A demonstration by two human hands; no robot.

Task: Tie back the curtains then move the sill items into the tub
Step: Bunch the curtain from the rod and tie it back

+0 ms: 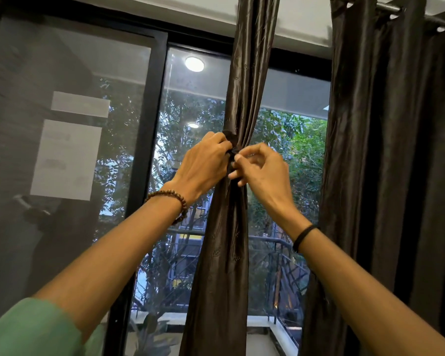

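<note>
So, curtain tie-back progress: I'm partway through the first bit. The middle curtain [226, 253] is bunched into a tight column in front of the glass, and both my hands are up at its waist working on the tie [229, 141]. My left hand [203, 164] has its fingers curled round the gathered cloth right where the tie wraps it, and my right hand [263, 170] is pinching the loose end of the tie between thumb and fingertips. I can't tell from here whether the fastening has caught, so I'd call this one not finished yet.

The right curtain [383, 150] hangs loose in deep folds from the rod [396, 7], so by my reckoning that one needs doing too. The sill items and the tub aren't in sight at all, so that whole second half is left.

Material notes: the fabric is dark brown with a satiny sheen, slippery looking, with faint stitched motifs on it, and it flares out below the cinch. The tie is a darker, matte strip and mostly hidden by my fingers. Behind it all is a black-framed sliding window [149, 124] with trees outside
</note>
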